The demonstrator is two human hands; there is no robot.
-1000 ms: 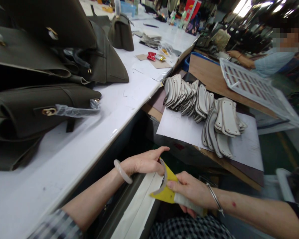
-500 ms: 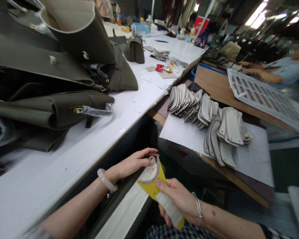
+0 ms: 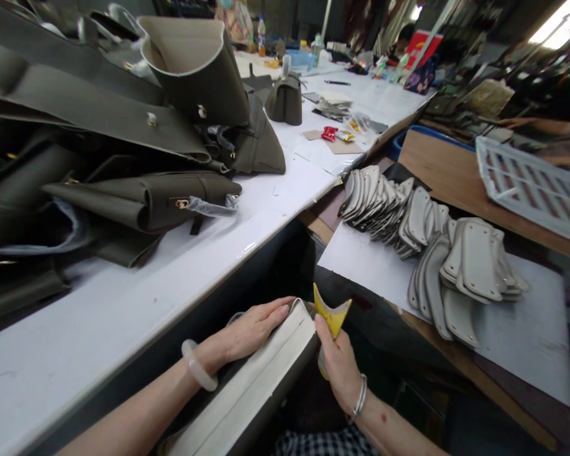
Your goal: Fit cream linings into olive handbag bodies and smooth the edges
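A dark grey-green bag piece with a long pale lining strip (image 3: 256, 386) lies across my lap, running up toward the table's edge. My left hand (image 3: 251, 329) rests along its left top edge, palm down, fingers close together and pressed on the dark side. In my right hand (image 3: 339, 361) is a yellow tool (image 3: 335, 316) with a curved, notched end pointing up. The right thumb lies on the tool, right beside the far end of the pale strip. Part of the tool is hidden behind the fingers.
Dark bags (image 3: 185, 196) are piled on the white table (image 3: 204, 266) at left. Stacked pale curved pieces (image 3: 479, 259) lie on a lower board at right, near a white plastic rack (image 3: 532, 190). A person's hands (image 3: 532, 123) show at far right.
The yellow tool has moved off the top of the pale strip to its right side and turned more upright. My left hand now lies flatter along the bag piece. The view has shifted left.
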